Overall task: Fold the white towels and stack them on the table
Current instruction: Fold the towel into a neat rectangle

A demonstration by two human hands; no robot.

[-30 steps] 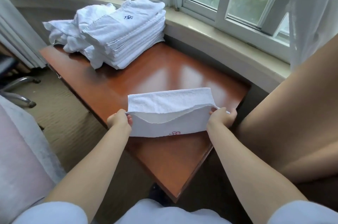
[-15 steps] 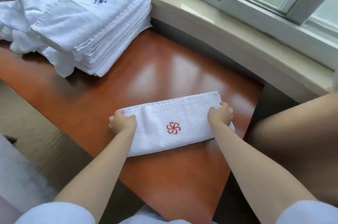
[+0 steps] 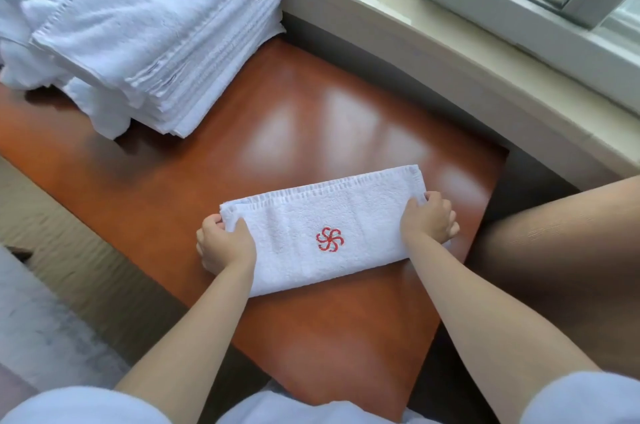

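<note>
Reddish-brown, glossy wood fills most of my view: the worktop, running away from me toward the pale stone windowsill. Far left on it sits the tall stack of folded white terry towels, the top one stitched with a dark blue emblem, with a loose heap of unfolded white towels bunched against its left side.

Closer in, near the worktop's front right corner, lies the white towel with the red pinwheel emblem, folded into a long band. Its long axis runs left to right across me, tilted a little so the right end sits farther away.

My left hand grips the band's left end, fingers curled over the edge. My right hand is clenched on the right end the same way. One hand per short end, so I'd say the next fold goes end over end. The stack lies up and to the left, so the left hand is nearer it.
</note>
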